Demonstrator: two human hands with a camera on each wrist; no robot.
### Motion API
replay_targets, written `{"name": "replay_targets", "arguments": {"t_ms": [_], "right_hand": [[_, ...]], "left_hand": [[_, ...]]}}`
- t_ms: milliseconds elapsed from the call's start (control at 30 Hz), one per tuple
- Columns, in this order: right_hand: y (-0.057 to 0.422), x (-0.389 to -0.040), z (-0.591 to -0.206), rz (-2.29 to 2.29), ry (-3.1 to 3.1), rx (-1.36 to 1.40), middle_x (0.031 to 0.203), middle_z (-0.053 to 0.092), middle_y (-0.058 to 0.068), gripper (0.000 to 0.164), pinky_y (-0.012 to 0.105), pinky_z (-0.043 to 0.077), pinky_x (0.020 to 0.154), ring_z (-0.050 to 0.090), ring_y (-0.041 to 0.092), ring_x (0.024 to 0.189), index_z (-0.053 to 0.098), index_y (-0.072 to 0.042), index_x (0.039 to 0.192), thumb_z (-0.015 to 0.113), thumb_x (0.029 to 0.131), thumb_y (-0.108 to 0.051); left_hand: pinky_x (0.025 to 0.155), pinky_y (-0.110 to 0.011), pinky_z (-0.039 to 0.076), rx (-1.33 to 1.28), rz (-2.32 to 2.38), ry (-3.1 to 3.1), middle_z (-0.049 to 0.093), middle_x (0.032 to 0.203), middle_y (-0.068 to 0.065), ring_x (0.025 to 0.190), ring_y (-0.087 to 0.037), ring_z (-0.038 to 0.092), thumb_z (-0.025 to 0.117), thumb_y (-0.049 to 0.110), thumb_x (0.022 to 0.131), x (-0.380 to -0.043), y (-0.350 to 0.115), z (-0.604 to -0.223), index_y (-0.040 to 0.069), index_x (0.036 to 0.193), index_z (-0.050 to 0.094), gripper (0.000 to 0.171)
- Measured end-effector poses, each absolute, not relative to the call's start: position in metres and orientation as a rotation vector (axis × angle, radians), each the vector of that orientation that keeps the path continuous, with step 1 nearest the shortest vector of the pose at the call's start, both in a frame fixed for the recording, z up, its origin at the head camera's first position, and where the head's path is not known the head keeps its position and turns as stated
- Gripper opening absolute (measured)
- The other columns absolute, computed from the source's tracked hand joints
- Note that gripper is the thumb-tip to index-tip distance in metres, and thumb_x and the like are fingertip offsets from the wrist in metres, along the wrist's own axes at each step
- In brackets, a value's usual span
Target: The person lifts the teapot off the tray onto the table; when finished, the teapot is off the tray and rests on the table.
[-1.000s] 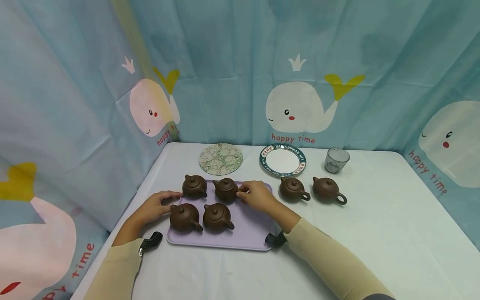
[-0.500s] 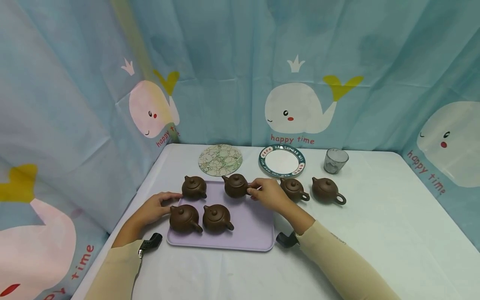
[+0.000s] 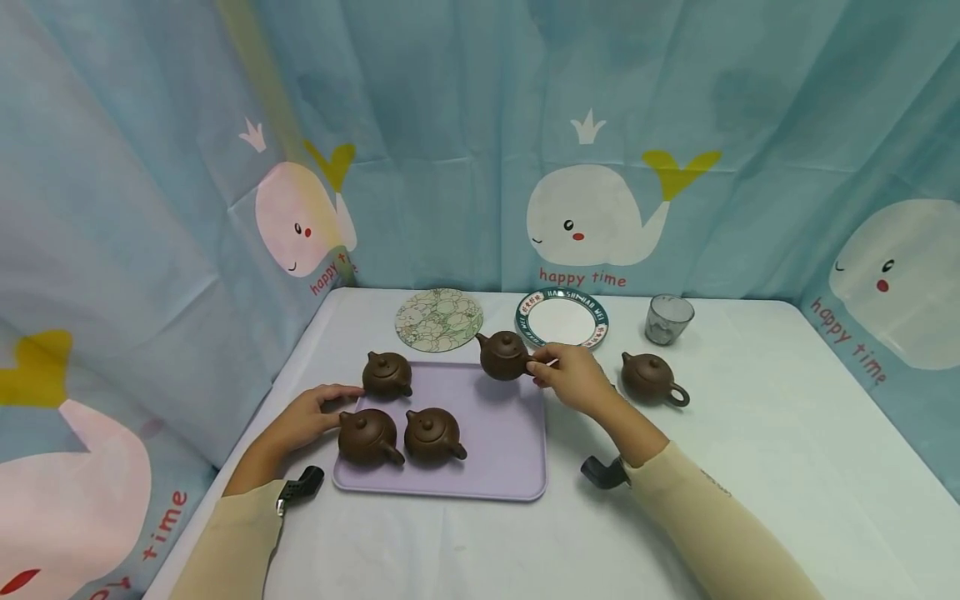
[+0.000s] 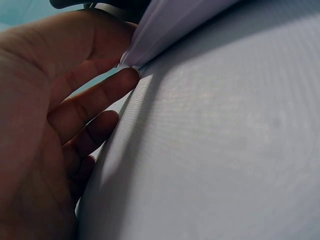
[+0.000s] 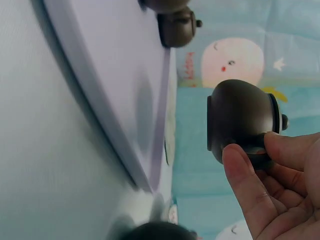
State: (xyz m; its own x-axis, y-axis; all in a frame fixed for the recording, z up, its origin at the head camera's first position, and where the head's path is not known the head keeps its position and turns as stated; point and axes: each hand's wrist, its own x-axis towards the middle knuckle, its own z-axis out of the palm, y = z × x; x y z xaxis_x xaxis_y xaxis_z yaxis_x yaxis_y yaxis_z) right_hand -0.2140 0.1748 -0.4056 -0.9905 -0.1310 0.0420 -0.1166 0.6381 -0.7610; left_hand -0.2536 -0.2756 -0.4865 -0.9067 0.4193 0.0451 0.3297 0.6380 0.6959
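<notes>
My right hand [image 3: 573,377] pinches the handle of a small brown teapot [image 3: 503,356] between thumb and fingers. In the right wrist view this teapot [image 5: 242,117] hangs in the air, its shadow falling on the lilac tray [image 5: 107,75]. My left hand [image 3: 311,414] rests at the left edge of the tray [image 3: 495,467], fingers loosely extended; the left wrist view has its fingertips [image 4: 131,76] right at the tray's rim. On the tray stand three more brown teapots: one back left [image 3: 387,375], one front left [image 3: 367,437], one front middle [image 3: 433,437].
Another brown teapot [image 3: 651,379] stands on the white table right of the tray; one more is mostly hidden behind my right hand. Along the back lie a round patterned mat [image 3: 438,320] and a green-rimmed plate [image 3: 528,323], beside a clear glass [image 3: 669,320]. A whale-print curtain [image 3: 450,192] borders the table.
My right hand has lifted the teapot from the tray's back row and carried it rightward, up to the tray's back right corner. The left hand has stayed at the tray's edge.
</notes>
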Motion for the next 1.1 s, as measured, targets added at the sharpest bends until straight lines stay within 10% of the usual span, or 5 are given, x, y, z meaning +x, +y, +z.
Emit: {"name": "replay_targets", "arguments": {"t_ms": [1100], "right_hand": [[0.268, -0.189, -0.392, -1.233, 3.022, -0.096, 0.094, 0.073, 0.010, 0.027, 0.043, 0.056, 0.077, 0.071, 0.019, 0.081, 0.068, -0.002, 0.110, 0.062, 0.097, -0.025]], "left_hand": [[0.104, -0.060, 0.032, 0.629, 1.140, 2.725, 0.059, 0.130, -0.014, 0.128, -0.038, 0.045, 0.069, 0.011, 0.087, -0.256, -0.277, -0.487, 0.009, 0.128, 0.064, 0.041]]}}
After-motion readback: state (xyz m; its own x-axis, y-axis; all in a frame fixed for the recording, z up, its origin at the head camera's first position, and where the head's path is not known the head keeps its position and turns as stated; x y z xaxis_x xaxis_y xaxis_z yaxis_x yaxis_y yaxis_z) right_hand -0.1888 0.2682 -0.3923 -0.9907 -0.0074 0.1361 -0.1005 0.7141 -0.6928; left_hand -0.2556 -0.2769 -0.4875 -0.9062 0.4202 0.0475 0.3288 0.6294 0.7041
